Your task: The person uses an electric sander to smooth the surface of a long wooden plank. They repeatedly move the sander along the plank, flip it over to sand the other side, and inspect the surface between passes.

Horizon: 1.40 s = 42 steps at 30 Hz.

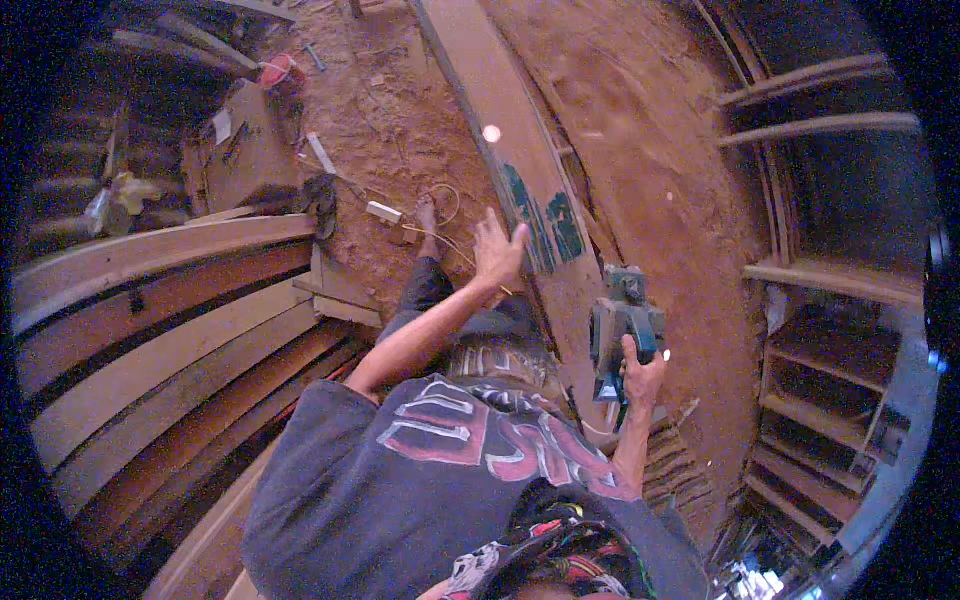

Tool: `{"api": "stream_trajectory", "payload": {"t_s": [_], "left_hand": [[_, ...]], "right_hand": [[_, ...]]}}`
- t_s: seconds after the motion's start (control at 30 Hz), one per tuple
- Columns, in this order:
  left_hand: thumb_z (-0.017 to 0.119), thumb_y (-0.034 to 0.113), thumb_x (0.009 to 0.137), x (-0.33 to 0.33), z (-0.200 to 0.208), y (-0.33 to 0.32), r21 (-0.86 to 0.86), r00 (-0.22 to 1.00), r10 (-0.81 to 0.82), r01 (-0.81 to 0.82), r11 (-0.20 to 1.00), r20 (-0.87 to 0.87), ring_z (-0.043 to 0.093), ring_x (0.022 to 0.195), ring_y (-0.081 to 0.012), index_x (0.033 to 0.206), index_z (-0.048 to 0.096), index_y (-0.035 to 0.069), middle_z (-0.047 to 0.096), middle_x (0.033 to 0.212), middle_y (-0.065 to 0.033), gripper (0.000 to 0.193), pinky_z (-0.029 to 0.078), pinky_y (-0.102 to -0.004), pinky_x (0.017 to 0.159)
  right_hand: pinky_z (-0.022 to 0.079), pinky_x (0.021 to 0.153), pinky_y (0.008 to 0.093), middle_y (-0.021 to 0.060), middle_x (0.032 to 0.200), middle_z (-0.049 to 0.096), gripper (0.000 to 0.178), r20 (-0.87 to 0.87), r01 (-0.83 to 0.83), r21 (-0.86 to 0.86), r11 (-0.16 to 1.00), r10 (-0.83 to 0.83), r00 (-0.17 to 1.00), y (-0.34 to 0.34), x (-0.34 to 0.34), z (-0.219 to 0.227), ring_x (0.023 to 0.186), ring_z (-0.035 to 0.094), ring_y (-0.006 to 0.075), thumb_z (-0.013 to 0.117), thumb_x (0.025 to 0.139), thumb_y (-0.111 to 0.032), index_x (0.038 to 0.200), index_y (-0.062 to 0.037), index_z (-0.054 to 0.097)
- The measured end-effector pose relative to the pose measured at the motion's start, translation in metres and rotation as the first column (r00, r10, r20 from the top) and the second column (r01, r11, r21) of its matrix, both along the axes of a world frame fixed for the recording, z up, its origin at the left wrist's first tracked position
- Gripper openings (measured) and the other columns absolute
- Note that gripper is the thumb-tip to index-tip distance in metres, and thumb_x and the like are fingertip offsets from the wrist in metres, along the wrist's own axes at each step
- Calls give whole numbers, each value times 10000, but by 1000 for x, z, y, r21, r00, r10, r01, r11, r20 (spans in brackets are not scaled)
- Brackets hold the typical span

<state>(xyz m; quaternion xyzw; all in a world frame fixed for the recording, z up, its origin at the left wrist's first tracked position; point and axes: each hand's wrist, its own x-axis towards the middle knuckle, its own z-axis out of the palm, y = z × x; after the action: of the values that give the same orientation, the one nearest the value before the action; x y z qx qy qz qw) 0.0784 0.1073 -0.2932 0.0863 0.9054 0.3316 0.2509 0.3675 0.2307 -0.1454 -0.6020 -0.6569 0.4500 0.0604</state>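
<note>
My right hand (643, 374) is wrapped round the teal handle of a dusty electric hand planer (606, 335). The tool is at the right side of a long wooden plank (487, 75), near its close end; I cannot tell whether it rests on the wood. Dark green patches (563, 228) mark part of the plank's brown face. Over the plank's left edge is my left hand (498, 250), fingers spread and holding nothing. Whether its fingertips touch the wood I cannot tell.
Stacked boards (170, 370) fill the left side. On the dusty floor lie a white power strip (383, 211), a pale cable (455, 205) close to my foot, and a red object (281, 72) farther off. Wooden shelving (830, 420) stands at the right.
</note>
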Motion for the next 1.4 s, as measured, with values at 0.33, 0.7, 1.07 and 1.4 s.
{"api": "stream_trajectory", "payload": {"t_s": [0.33, 0.7, 1.07, 1.4], "left_hand": [[639, 323, 967, -37, 16, -15, 408, 959, -136, 23, 913, 250, 669, 1129, -280, 1380, 575, 30, 705, 1201, -204, 511, 493, -385, 989], [454, 414, 1075, -27, -11, -26, 482, 907, -118, -101, 871, 404, 532, 1320, -210, 1437, 529, -6, 596, 1422, -128, 559, 373, -331, 1129], [353, 439, 1100, -18, 1, -26, 444, 793, -246, -34, 896, 557, 579, 1226, -228, 1281, 625, -61, 669, 1288, -138, 597, 398, -358, 1089], [364, 447, 1092, -3, 8, -23, 496, 696, -254, -167, 852, 671, 605, 1136, -237, 1310, 612, 16, 651, 1268, -102, 543, 514, -404, 911]], "right_hand": [[519, 639, 353, 86, 736, 707, 351, -80, -224, 99, 970, 232, 969, 12, -64, 17, 633, 646, 187, 789, 869, -365, 948, -29, 722], [478, 560, 277, 15, 761, 629, 667, -408, -356, -40, 934, 310, 859, 26, -141, -7, 596, 558, 91, 537, 978, -633, 1372, -100, 612], [490, 579, 301, 73, 838, 679, 651, -418, -392, -2, 920, 355, 836, 31, -142, -12, 631, 595, 133, 425, 1048, -572, 1370, -31, 591], [469, 563, 251, 20, 788, 612, 626, -371, -438, 67, 896, 430, 823, 80, -264, -22, 648, 566, 83, 455, 1026, -608, 1231, -49, 647]]}}
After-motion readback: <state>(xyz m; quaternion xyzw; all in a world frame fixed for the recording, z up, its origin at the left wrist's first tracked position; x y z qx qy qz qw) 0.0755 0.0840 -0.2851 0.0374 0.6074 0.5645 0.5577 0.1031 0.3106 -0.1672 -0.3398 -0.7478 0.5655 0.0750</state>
